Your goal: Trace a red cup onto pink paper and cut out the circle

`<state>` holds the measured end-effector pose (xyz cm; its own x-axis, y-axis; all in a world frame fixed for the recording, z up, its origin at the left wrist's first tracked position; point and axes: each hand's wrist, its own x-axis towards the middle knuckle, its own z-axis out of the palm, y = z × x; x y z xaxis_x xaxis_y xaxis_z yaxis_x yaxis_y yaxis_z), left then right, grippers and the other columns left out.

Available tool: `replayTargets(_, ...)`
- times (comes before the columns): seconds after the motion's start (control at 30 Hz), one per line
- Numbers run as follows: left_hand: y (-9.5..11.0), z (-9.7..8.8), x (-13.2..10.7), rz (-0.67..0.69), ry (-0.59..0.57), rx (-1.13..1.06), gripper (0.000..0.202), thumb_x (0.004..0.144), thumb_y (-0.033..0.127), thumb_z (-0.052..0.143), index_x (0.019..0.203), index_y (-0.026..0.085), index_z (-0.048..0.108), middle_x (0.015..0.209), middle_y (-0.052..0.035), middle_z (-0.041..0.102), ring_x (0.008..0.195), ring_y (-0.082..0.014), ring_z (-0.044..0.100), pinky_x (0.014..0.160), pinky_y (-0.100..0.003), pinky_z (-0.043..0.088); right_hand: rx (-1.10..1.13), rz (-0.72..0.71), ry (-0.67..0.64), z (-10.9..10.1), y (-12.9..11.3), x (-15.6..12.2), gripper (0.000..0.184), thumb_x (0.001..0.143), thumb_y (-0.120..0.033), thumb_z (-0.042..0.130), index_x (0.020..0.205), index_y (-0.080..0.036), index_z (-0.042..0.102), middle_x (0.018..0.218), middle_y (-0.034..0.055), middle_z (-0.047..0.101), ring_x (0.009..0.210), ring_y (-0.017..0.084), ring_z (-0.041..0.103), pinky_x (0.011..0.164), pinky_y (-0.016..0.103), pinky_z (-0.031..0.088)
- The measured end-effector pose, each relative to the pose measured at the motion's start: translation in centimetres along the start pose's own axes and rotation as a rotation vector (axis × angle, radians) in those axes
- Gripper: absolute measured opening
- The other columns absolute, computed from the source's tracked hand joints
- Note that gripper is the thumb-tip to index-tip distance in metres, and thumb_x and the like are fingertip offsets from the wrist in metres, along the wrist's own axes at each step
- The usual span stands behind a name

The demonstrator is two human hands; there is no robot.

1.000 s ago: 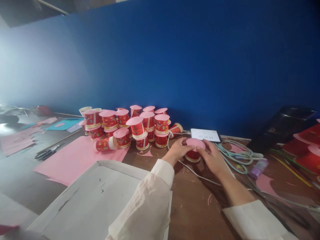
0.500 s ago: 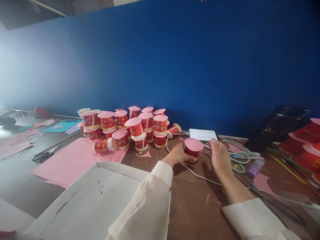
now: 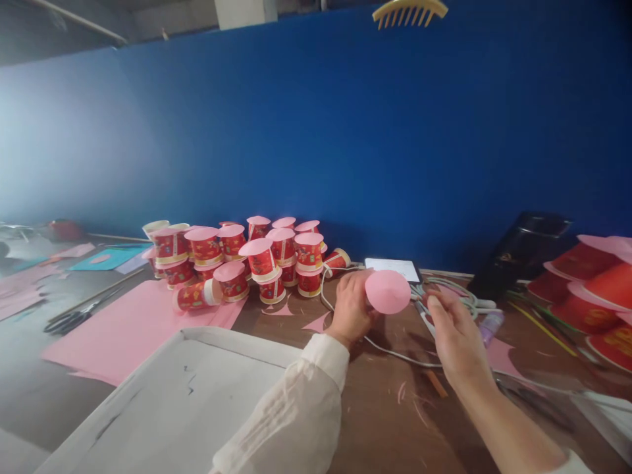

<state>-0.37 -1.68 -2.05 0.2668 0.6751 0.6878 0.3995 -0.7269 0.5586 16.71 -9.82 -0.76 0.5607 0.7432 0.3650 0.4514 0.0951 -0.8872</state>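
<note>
Newly tilted, disc-topped paper cup (image 3: 388,291), left fingers (image 3: 354,289) clasping it, right fingers (image 3: 440,316) loosely bent, hold unclear.

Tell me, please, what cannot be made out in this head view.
In the head view:
- left hand, its fingertips: hidden by the round pink paper disc
- text on the white rectangular screen: blurred
- far-right red paper cups: cut off by the right edge
- yellow toothed object: cut off by the top edge

The head camera looks forward and down, close over the table (image 3: 375,421), facing a blue partition (image 3: 345,131).
</note>
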Motion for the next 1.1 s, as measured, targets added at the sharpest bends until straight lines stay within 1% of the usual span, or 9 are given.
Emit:
replayTargets(0.1, 0.3, -0.2, -0.1, 0.116, 0.006, 0.035, 0.065, 0.073, 0.025, 0.067, 0.135, 0.021, 0.047, 0.134, -0.0115, 0.058, 0.127, -0.0296, 0.047, 0.111, -0.048, 0.033, 0.032, 0.090, -0.011, -1.1, 0.5, -1.5, 0.051, 0.084, -0.061, 0.054, 0.110, -0.019, 0.066, 0.111, 0.0091, 0.069, 0.103, 0.026, 0.064, 0.094, 0.043, 0.048)
replayTargets(0.23, 0.4, -0.1, -0.3, 0.123, 0.011, 0.085, 0.062, 0.076, 0.026, 0.066, 0.135, 0.022, 0.046, 0.133, -0.0096, 0.059, 0.127, -0.0277, 0.047, 0.113, -0.047, 0.031, 0.032, 0.114, 0.002, -1.0, 1.1, -2.6, 0.053, 0.078, -0.062, 0.054, 0.104, -0.017, 0.065, 0.107, 0.0116, 0.070, 0.100, 0.027, 0.065, 0.091, 0.041, 0.051)
replayTargets(0.37, 0.3, 0.3, -0.3, -0.017, 0.038, 0.109, 0.063, 0.072, 0.028, 0.072, 0.129, 0.019, 0.049, 0.126, -0.0119, 0.061, 0.122, -0.0302, 0.050, 0.108, -0.049, 0.036, -0.004, 0.037, -0.001, -0.7, 1.5, -2.7, 0.053, 0.079, -0.063, 0.053, 0.106, -0.018, 0.064, 0.110, 0.0118, 0.070, 0.102, 0.026, 0.065, 0.087, 0.039, 0.052)
replayTargets(0.47, 0.8, 0.3, -0.2, -0.161, 0.101, 0.079, 0.062, 0.070, 0.041, 0.076, 0.122, 0.017, 0.051, 0.117, -0.0143, 0.061, 0.114, -0.0322, 0.054, 0.102, -0.049, 0.042, -0.038, -0.013, -0.015, -1.0, 1.9, -2.7, 0.053, 0.078, -0.063, 0.053, 0.107, -0.019, 0.064, 0.111, 0.0115, 0.070, 0.101, 0.026, 0.065, 0.084, 0.038, 0.053)
replayTargets(0.57, 1.9, -0.6, 0.2, -0.231, 0.141, 0.051, 0.064, 0.071, 0.051, 0.075, 0.120, 0.019, 0.050, 0.116, -0.0154, 0.060, 0.112, -0.0322, 0.055, 0.100, -0.049, 0.044, -0.115, 0.008, -0.040, -1.4, 2.2, -2.5, 0.052, 0.076, -0.063, 0.052, 0.102, -0.020, 0.067, 0.109, 0.0110, 0.070, 0.097, 0.027, 0.066, 0.081, 0.040, 0.053)
replayTargets(0.7, 3.9, -3.1, 0.9, -0.242, 0.138, 0.009, 0.063, 0.074, 0.050, 0.073, 0.125, 0.024, 0.046, 0.123, -0.0150, 0.057, 0.120, -0.0321, 0.052, 0.105, -0.050, 0.040, -0.168, 0.108, -0.103, -1.5, 2.4, -2.4, 0.057, 0.073, -0.064, 0.052, 0.105, -0.020, 0.067, 0.109, 0.0121, 0.071, 0.097, 0.030, 0.067, 0.083, 0.045, 0.052)
replayTargets(0.8, 4.5, -5.5, 1.3, -0.219, 0.215, -0.019, 0.058, 0.076, 0.046, 0.072, 0.123, 0.023, 0.047, 0.124, -0.0149, 0.056, 0.121, -0.0307, 0.052, 0.105, -0.048, 0.040, -0.165, 0.148, -0.123, -1.4, 2.3, -2.4, 0.058, 0.070, -0.065, 0.052, 0.104, -0.022, 0.067, 0.112, 0.0122, 0.070, 0.106, 0.033, 0.064, 0.089, 0.049, 0.050)
replayTargets(0.97, 3.9, -10.2, 1.2, -0.262, 0.396, -0.007, 0.061, 0.073, 0.046, 0.075, 0.122, 0.022, 0.048, 0.121, -0.0139, 0.059, 0.115, -0.0281, 0.057, 0.100, -0.046, 0.046, -0.164, 0.173, -0.127, -1.5, 1.7, -2.6, 0.053, 0.066, -0.062, 0.053, 0.099, -0.023, 0.067, 0.111, 0.0128, 0.069, 0.105, 0.033, 0.065, 0.087, 0.047, 0.052)
replayTargets(1.1, 2.7, -15.1, 0.4, -0.293, 0.534, 0.139, 0.067, 0.069, 0.045, 0.078, 0.123, 0.020, 0.049, 0.121, -0.0133, 0.061, 0.114, -0.0283, 0.059, 0.099, -0.045, 0.048, -0.130, 0.146, -0.109, -1.6, 1.2, -2.6, 0.048, 0.066, -0.059, 0.055, 0.097, -0.024, 0.066, 0.111, 0.0127, 0.070, 0.107, 0.032, 0.064, 0.092, 0.046, 0.050)
